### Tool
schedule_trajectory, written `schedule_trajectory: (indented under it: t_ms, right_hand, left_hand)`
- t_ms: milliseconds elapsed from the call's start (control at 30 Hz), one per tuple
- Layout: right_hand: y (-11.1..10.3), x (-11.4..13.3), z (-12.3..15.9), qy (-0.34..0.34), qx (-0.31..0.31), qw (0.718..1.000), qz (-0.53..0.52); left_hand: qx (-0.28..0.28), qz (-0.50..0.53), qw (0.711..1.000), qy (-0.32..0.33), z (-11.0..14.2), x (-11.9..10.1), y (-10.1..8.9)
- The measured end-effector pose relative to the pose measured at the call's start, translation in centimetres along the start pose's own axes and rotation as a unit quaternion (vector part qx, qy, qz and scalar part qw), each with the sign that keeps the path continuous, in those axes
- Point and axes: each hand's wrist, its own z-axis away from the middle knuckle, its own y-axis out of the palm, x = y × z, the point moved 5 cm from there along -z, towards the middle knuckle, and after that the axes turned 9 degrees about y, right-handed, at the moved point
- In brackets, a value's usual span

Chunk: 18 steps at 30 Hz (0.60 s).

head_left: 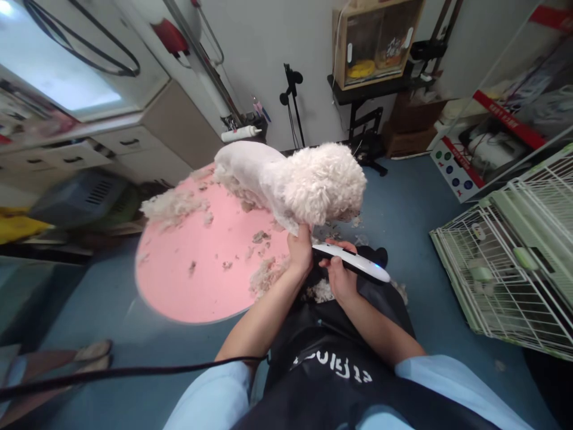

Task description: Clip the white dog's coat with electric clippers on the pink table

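A white curly-haired dog (324, 182) stands at the edge of a round pink grooming table (179, 280). Its back is clipped short, while the head is still fluffy. My left hand (301, 249) is closed at the dog's front, apparently around a front leg; its fingers are mostly hidden. Just right of it, my right hand (341, 273) grips a white and black hair clipper (358, 263) with a blue light near its back end. The clipper's front end points at my left hand and the dog's leg, and its blade is hidden.
Clumps of cut hair (172, 206) lie on the table, with more on my dark apron (331, 358). A wire cage (514, 257) stands at the right. Behind are a white bottle (240, 133) and a wooden box (376, 45). Another person's legs (49, 364) show at lower left.
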Motion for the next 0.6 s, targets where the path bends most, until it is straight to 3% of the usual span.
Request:
schedule_trajectory:
  t_ms: [100, 233, 367, 600]
  right_hand:
    - [-0.3, 0.3, 0.1, -0.012, -0.019, 0.999, -0.044]
    - [-1.5, 0.7, 0.5, -0.046, -0.017, 0.999, -0.007]
    - [-1.9, 0.4, 0.8, -0.020, -0.007, 1.000, 0.007]
    - [-0.9, 0.4, 1.1, 0.008, -0.015, 0.998, -0.060]
  left_hand:
    - [0.020, -0.023, 0.999, 0.013, -0.1, 0.1, 0.0]
    - [0.034, -0.036, 0.998, 0.026, -0.4, 0.4, -0.2]
    - [0.044, -0.047, 0.996, 0.058, -0.5, 0.3, -0.3]
    - [0.022, -0.041, 0.997, 0.066, 0.1, -0.2, 0.4]
